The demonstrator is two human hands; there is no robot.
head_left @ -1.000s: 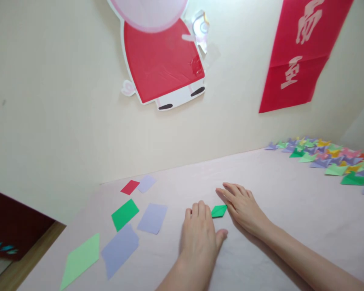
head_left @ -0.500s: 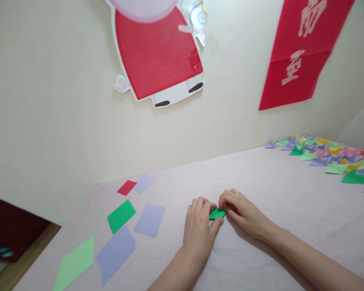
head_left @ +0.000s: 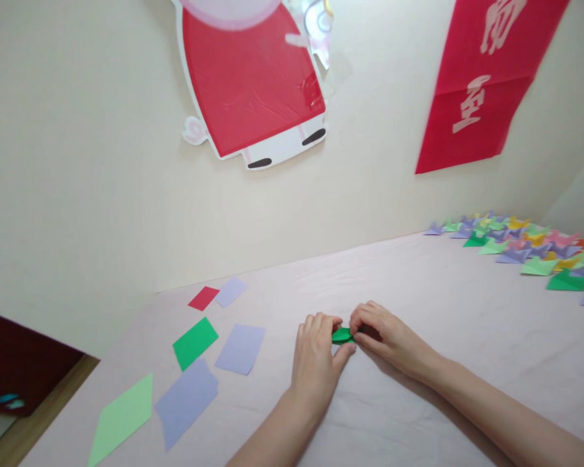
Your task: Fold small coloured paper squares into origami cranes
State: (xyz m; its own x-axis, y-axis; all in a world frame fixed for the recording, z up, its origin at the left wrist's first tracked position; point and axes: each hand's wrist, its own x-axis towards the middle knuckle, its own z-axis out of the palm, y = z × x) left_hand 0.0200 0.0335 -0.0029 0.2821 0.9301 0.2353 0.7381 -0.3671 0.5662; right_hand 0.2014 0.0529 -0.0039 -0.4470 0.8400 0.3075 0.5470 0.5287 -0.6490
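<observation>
A small folded green paper lies on the pale pink table between my two hands. My left hand pinches its left end with curled fingers and thumb. From the right, my right hand grips the other end with bent fingers. Most of the paper is hidden under the fingertips.
Loose flat sheets lie to the left: a red sheet, a dark green sheet, a light green sheet and lilac sheets. Several folded paper figures in many colours cover the far right. A cream wall with a red banner stands behind.
My hands went from lying flat beside the green paper to pinching it from both sides. The paper now looks narrower than a second ago.
</observation>
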